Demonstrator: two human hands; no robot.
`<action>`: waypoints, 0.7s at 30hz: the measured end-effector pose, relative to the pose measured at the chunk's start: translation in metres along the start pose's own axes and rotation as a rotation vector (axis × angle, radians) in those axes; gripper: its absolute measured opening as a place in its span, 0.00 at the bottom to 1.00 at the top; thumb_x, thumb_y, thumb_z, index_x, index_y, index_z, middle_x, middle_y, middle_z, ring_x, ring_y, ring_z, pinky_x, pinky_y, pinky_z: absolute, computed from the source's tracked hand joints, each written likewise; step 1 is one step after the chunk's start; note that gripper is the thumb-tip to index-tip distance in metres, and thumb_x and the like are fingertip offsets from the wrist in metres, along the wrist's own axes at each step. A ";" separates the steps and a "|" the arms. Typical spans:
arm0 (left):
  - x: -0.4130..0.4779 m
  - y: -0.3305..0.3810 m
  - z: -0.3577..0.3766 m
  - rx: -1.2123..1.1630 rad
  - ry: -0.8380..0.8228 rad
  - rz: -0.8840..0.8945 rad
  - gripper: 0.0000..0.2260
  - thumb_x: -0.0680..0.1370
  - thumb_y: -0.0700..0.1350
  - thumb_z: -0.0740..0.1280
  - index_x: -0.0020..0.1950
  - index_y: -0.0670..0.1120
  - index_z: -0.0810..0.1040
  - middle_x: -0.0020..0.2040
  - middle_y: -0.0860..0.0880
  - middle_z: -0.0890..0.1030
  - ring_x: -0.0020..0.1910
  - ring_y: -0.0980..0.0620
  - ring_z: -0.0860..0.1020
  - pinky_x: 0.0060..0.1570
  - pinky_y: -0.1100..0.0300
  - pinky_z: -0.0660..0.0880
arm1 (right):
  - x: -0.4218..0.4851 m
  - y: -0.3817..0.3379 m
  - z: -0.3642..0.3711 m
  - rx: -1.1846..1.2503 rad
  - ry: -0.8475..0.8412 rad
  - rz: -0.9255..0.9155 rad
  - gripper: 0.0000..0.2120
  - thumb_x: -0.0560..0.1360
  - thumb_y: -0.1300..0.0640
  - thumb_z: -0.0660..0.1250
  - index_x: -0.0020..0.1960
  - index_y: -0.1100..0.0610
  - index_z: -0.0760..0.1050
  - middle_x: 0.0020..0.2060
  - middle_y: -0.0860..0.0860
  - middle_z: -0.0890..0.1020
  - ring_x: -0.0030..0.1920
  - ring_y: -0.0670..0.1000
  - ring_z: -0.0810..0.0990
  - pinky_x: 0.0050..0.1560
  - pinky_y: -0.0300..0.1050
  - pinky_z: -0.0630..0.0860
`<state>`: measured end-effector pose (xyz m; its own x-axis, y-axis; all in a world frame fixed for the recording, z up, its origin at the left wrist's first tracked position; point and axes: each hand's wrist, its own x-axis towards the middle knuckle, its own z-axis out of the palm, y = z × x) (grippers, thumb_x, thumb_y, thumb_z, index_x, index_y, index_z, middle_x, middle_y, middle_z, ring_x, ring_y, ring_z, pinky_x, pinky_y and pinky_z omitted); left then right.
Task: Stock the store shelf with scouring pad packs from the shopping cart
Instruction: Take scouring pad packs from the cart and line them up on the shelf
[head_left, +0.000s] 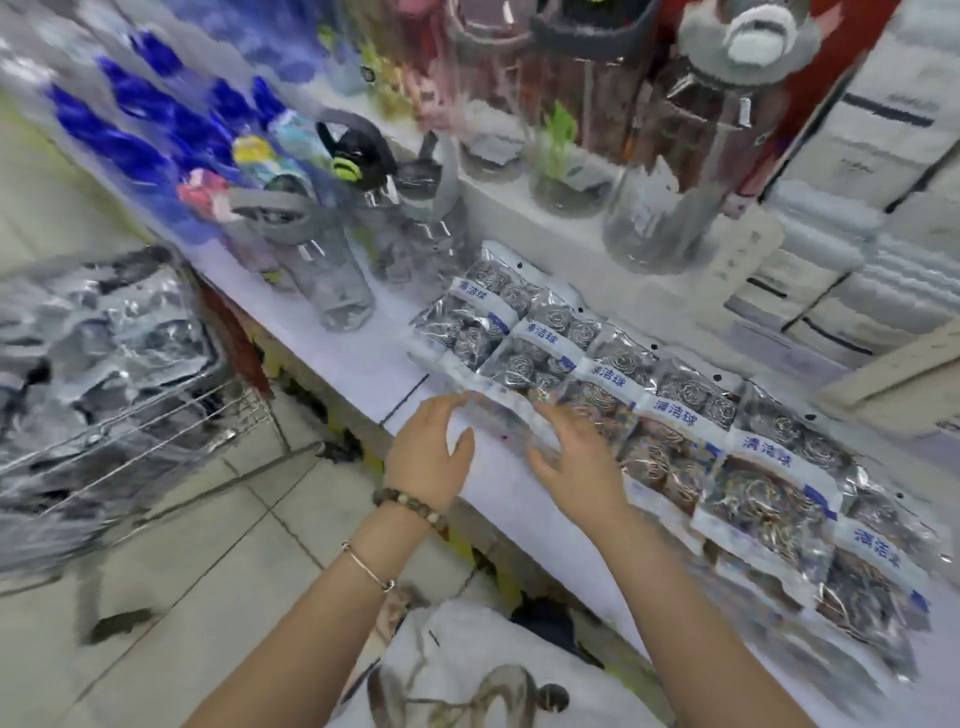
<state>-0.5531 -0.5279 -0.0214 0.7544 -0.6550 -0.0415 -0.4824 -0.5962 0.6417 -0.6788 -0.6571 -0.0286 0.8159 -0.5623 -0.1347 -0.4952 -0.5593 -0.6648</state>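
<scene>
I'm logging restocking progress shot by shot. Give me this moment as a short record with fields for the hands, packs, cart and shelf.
left hand: open, fingers touching the nearest pack, which is blurred
right hand: open, fingers spread on that pack
scouring pad packs: overlapping row lying flat along the shelf
shopping cart: left of shelf, more packs inside
shelf: white; water bottles stand behind the row
</scene>
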 end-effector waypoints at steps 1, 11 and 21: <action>-0.003 -0.017 -0.013 -0.005 0.016 -0.040 0.16 0.77 0.43 0.64 0.65 0.46 0.71 0.61 0.45 0.74 0.57 0.46 0.74 0.52 0.52 0.73 | 0.006 -0.015 0.012 -0.007 -0.034 -0.021 0.23 0.77 0.51 0.63 0.71 0.54 0.66 0.66 0.54 0.73 0.65 0.56 0.71 0.60 0.49 0.68; -0.054 -0.185 -0.131 0.002 0.160 -0.304 0.16 0.77 0.45 0.61 0.65 0.48 0.71 0.62 0.49 0.74 0.60 0.50 0.73 0.55 0.57 0.71 | 0.040 -0.156 0.141 -0.067 -0.229 -0.191 0.20 0.78 0.51 0.63 0.69 0.51 0.68 0.64 0.50 0.74 0.63 0.52 0.72 0.58 0.44 0.69; -0.101 -0.281 -0.196 -0.020 0.300 -0.624 0.18 0.76 0.47 0.62 0.66 0.51 0.70 0.64 0.51 0.74 0.60 0.50 0.73 0.55 0.54 0.72 | 0.077 -0.243 0.226 -0.110 -0.439 -0.336 0.23 0.78 0.50 0.63 0.72 0.50 0.65 0.69 0.47 0.71 0.67 0.49 0.69 0.62 0.40 0.66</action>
<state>-0.4061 -0.2032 -0.0470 0.9800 -0.0341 -0.1958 0.0879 -0.8091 0.5811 -0.4285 -0.4267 -0.0429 0.9701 -0.0497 -0.2377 -0.1961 -0.7375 -0.6462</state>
